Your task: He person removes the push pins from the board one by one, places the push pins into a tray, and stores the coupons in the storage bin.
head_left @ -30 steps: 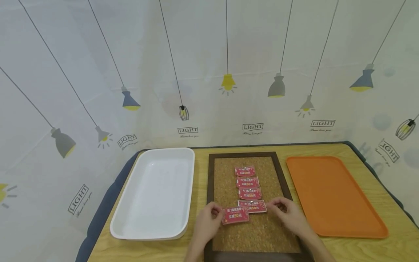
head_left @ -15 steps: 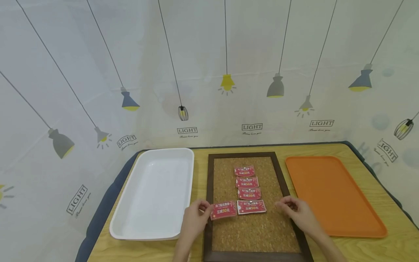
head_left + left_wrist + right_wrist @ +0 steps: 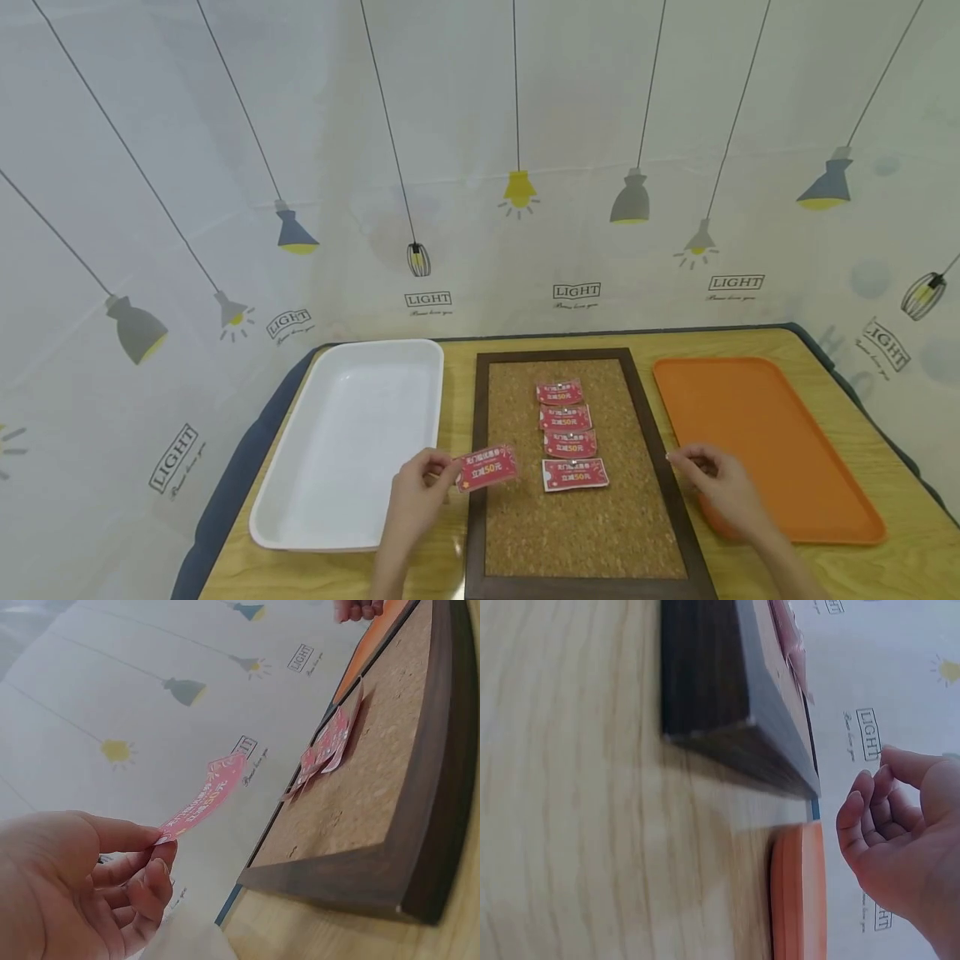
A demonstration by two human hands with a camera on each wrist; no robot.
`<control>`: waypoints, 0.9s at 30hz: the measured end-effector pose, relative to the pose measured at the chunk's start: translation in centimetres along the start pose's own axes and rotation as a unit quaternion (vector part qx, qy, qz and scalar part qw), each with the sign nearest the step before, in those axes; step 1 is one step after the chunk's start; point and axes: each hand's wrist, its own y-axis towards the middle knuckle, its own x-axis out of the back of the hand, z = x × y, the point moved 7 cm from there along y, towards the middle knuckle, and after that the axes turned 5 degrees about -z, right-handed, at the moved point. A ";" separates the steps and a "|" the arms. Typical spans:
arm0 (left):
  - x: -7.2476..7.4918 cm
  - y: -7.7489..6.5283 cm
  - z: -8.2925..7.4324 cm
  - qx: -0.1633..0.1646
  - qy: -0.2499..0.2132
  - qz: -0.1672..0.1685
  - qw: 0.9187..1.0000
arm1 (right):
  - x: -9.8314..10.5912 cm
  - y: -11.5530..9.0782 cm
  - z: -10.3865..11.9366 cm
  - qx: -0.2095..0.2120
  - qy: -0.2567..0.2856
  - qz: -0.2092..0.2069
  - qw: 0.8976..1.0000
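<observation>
Coupon [image 3: 487, 468], red and marked 50, is pinched at its left end by the left hand [image 3: 420, 487] in the head view; seen from here, it overlaps the left frame of the cork board [image 3: 585, 537]. Four more red coupons [image 3: 567, 418] run down the cork in a column. The right hand [image 3: 712, 479] is above the near left part of the orange tray [image 3: 780, 458], while the white tray [image 3: 360, 450] is on the counter [image 3: 459, 400] at the board's left.

In the left wrist view, thumb and forefinger close this grip on just one end of the coupon — it tilts upward, slightly bowed, in the air and apart from the board.

In the right wrist view, the fingers curl and the thumb draws close to the forefinger — whether this grip holds something tiny, I cannot tell. The orange tray's rim shows nearby.
</observation>
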 end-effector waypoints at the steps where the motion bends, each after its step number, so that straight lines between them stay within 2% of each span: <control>1: 0.3 0.0 0.1 0.005 -0.001 -0.003 1.000 | 0.3 0.1 -0.3 -0.006 -0.001 0.000 1.000; 9: 2.9 0.5 1.7 0.039 0.009 -0.041 0.998 | 2.8 0.4 -2.3 -0.052 -0.007 0.001 0.999; 16: 5.3 0.6 3.0 0.067 0.039 -0.067 0.995 | 4.3 0.7 -3.9 -0.048 -0.040 -0.003 0.998; 27: 7.9 1.1 5.4 0.106 0.072 -0.089 0.988 | 6.0 0.8 -6.2 -0.084 -0.051 -0.013 0.995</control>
